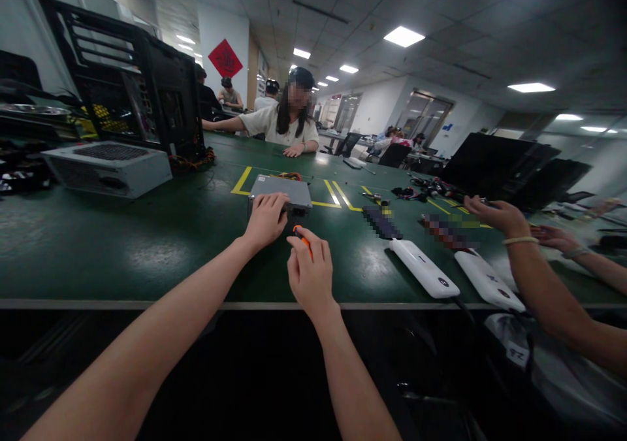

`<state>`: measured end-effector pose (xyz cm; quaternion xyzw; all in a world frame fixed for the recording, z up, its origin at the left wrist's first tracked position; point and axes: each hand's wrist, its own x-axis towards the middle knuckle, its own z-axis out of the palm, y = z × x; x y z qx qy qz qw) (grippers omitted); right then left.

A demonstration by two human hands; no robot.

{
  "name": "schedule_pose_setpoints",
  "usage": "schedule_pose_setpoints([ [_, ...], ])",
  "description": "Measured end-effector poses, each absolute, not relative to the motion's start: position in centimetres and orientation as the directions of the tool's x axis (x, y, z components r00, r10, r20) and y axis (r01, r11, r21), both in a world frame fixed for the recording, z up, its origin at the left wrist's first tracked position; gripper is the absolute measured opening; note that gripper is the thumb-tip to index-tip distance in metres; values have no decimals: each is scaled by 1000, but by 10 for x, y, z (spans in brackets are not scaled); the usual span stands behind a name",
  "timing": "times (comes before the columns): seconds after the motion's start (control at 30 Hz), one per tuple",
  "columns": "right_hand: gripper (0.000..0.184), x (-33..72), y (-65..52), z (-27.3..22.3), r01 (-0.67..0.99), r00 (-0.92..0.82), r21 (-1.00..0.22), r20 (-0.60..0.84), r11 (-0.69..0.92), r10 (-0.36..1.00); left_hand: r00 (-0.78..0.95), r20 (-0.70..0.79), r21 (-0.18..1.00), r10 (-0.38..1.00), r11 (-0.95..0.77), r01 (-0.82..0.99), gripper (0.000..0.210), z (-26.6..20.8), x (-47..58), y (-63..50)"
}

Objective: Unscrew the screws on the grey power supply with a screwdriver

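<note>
A grey metal computer power supply [289, 193] lies on the green table in front of me, its socket side facing me. My left hand [266, 220] grips its near left corner, fingers curled over the top edge. Just in front of the unit, my right hand [313, 271] is closed around an orange-and-black screwdriver [304, 240]. Most of the screwdriver is hidden by my fingers, and its tip cannot be made out. Coloured cables [290, 176] show behind the power supply.
At the left stand an open black computer case [181, 95] and a larger power supply [110, 166]. Two white power banks [425, 270] with phones lie to the right. A co-worker's arm [533, 277] reaches in from the right; another person [289, 117] sits across the table.
</note>
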<state>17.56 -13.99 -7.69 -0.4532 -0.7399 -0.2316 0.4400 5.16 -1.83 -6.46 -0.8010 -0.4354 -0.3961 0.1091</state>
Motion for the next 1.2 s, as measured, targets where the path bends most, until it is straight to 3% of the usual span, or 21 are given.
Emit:
schedule_pose_setpoints([
  [0.13,30,174,-138,-77,829,-335,13,813,560,477,311,724,167,616,-594,787,31,-66,52,-16],
  [0.27,19,175,-139,-75,735,-283,-153,816,661,504,308,734,162,606,-595,787,30,-66,52,-17],
  [0.37,24,176,-142,-73,645,-287,-263,786,717,547,310,733,159,605,-597,787,30,-66,52,-17],
  [0.47,30,177,-144,-72,624,-297,-291,770,725,564,316,726,160,610,-597,786,30,-65,52,-18],
  [0.6,25,177,-141,-75,602,-213,-284,844,747,492,309,722,172,619,-593,786,31,-64,52,-19],
  [0.7,24,178,-139,-77,514,-97,-385,862,767,497,302,724,171,620,-586,792,31,-63,53,-21],
  [0.8,27,178,-140,-76,466,-99,-450,829,762,550,303,717,175,628,-582,794,31,-63,53,-21],
  [0.93,33,179,-145,-71,521,-164,-410,812,749,560,311,711,172,630,-585,793,31,-64,52,-19],
  [1.07,23,180,-145,-71,604,-162,-323,845,728,509,302,726,165,618,-582,796,30,-64,53,-19],
  [1.2,21,179,-143,-72,560,-132,-337,866,757,483,306,727,165,615,-589,791,30,-64,53,-20],
])
